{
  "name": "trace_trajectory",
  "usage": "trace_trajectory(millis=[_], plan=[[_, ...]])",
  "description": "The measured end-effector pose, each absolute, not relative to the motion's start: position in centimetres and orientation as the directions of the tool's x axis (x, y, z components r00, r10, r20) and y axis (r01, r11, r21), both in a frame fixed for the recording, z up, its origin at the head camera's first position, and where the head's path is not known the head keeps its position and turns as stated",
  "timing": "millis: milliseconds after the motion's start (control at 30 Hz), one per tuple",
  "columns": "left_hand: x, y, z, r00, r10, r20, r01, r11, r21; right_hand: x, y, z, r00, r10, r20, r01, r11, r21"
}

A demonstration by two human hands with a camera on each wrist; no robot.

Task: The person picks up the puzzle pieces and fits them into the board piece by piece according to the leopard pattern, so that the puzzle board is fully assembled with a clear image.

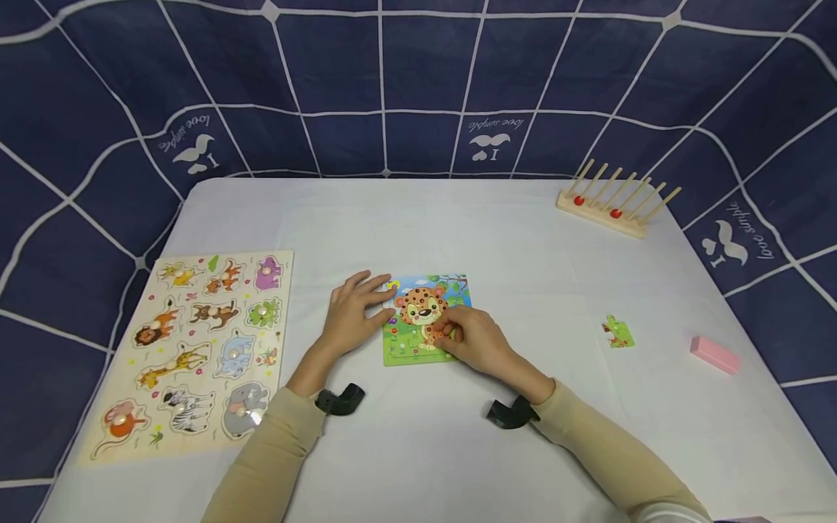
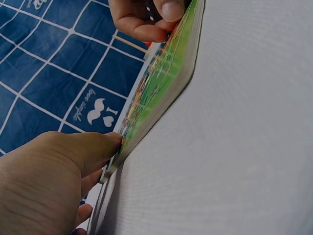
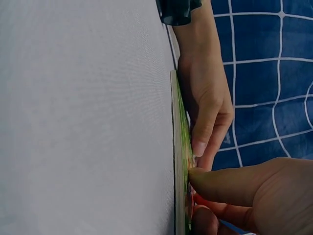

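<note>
A square jigsaw puzzle (image 1: 405, 354) with a spotted leopard cub on green grass and blue sky lies mid-table. At its left edge rests my left hand (image 1: 353, 312), fingers spread, the thumb (image 2: 105, 144) touching the border. My right hand (image 1: 480, 338) is over the puzzle's lower right part, thumb and curled fingers pinching at a jigsaw piece by the cub's body. That piece is mostly hidden under the fingers, with the thumb (image 3: 220, 185) close against the picture surface. One loose green jigsaw piece (image 1: 617, 333) lies to the right of the right hand.
A wooden animal knob puzzle board (image 1: 219, 290) lies at the left. At the back right stands a wooden peg rack (image 1: 601, 218) with two red beads. A pink block (image 1: 715, 355) is near the right edge. Dark blue checked cloth (image 1: 418, 87) hangs behind the table.
</note>
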State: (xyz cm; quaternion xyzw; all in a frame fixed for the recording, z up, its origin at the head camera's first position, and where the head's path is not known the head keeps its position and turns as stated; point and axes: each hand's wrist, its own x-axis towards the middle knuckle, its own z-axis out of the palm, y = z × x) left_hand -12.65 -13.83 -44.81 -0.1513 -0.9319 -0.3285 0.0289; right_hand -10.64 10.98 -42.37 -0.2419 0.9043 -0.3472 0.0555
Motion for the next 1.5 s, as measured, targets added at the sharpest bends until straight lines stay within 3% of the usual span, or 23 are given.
trace_trajectory(millis=[400, 633, 800, 1100, 1333, 1500], plan=[[-12.7, -13.6, -44.7, -0.952, 0.267, 0.149, 0.301, 0.732, 0.611, -10.3, 11.3, -41.7, -0.872, -0.479, 0.096, -0.449, 0.708, -0.545], [-12.6, -13.7, -44.8, -0.953, 0.260, 0.153, 0.298, 0.728, 0.618, -10.9, 12.6, -40.8, -0.852, -0.500, 0.154, -0.476, 0.620, -0.624], [-12.6, -13.7, -44.9, -0.954, 0.262, 0.146, 0.295, 0.729, 0.618, -11.3, 15.4, -40.7, -0.863, -0.489, 0.128, -0.438, 0.596, -0.673], [-12.7, -13.8, -44.6, -0.953, 0.265, 0.144, 0.296, 0.729, 0.617, -11.0, 25.2, -40.0, -0.936, -0.302, 0.179, -0.343, 0.679, -0.649], [-12.6, -13.8, -44.5, -0.955, 0.264, 0.134, 0.289, 0.729, 0.621, -9.4, 32.9, -38.3, -0.994, -0.048, 0.103, -0.104, 0.745, -0.659], [-12.7, -13.7, -44.5, -0.953, 0.267, 0.140, 0.295, 0.726, 0.621, -8.6, 36.5, -38.3, -0.998, 0.040, 0.056, -0.008, 0.740, -0.672]])
